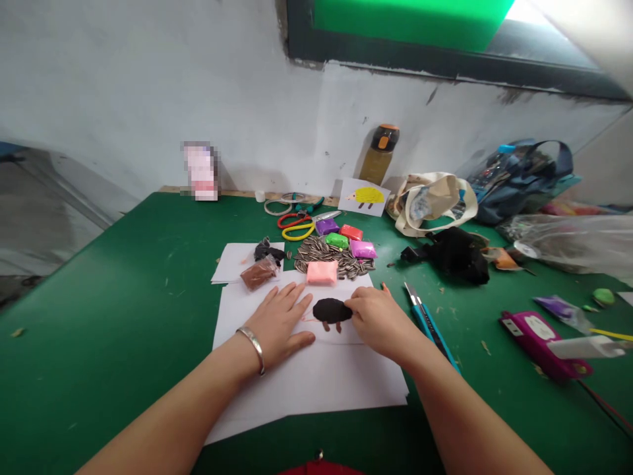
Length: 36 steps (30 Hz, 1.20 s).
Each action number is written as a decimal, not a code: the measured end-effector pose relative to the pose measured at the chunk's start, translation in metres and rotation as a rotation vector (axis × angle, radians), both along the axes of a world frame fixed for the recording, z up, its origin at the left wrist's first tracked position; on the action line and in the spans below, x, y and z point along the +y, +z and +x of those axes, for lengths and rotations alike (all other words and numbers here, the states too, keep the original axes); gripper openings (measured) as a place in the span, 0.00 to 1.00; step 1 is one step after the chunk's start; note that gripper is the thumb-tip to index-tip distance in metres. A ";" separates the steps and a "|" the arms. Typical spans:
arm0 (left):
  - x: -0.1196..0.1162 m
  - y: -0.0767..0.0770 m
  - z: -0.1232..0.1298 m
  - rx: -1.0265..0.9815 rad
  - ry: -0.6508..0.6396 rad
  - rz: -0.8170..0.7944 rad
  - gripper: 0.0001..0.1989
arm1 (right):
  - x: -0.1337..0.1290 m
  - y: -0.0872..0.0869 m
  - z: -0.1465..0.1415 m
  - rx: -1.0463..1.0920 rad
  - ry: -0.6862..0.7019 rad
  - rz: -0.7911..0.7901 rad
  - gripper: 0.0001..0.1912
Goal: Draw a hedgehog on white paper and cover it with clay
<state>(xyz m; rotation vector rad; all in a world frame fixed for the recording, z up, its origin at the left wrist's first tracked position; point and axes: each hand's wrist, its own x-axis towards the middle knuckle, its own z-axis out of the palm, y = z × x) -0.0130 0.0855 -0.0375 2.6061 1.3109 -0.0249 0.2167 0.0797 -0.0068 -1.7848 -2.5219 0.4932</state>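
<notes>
My left hand lies flat with its fingers spread on white paper, wearing a silver bangle. My right hand is curled, its fingertips pressed at the right edge of flattened black clay. This dark oval forms an animal's body, with brown legs and a pink outlined snout drawn on the sheet. Beyond the hands sit a pink clay pack, a brown clay pack and a crumpled black wrapper. A blue utility knife rests right of my right hand.
Sunflower seeds lie under several coloured clay packs. Behind are scissors, a yellow hedgehog card and a bottle. Rightward are a cloth bag, a black bag and a magenta glue gun on the green table.
</notes>
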 end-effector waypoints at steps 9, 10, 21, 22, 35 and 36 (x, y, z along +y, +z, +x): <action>0.001 0.003 -0.001 0.048 -0.002 -0.007 0.33 | 0.000 -0.001 -0.002 0.035 -0.012 0.024 0.17; 0.001 0.003 -0.001 0.047 0.001 -0.007 0.33 | 0.000 -0.001 -0.001 0.036 -0.014 0.027 0.17; 0.001 0.001 -0.001 0.030 0.015 -0.006 0.33 | 0.000 -0.002 -0.001 0.013 -0.035 0.009 0.17; 0.001 0.001 -0.001 0.031 0.014 -0.004 0.33 | 0.000 -0.002 0.000 0.002 -0.039 0.006 0.16; 0.001 0.001 -0.001 0.051 0.001 0.003 0.33 | -0.001 -0.005 -0.001 0.052 -0.041 0.035 0.16; 0.002 0.000 -0.001 0.050 0.002 0.001 0.33 | -0.001 -0.005 -0.002 0.061 -0.034 0.039 0.17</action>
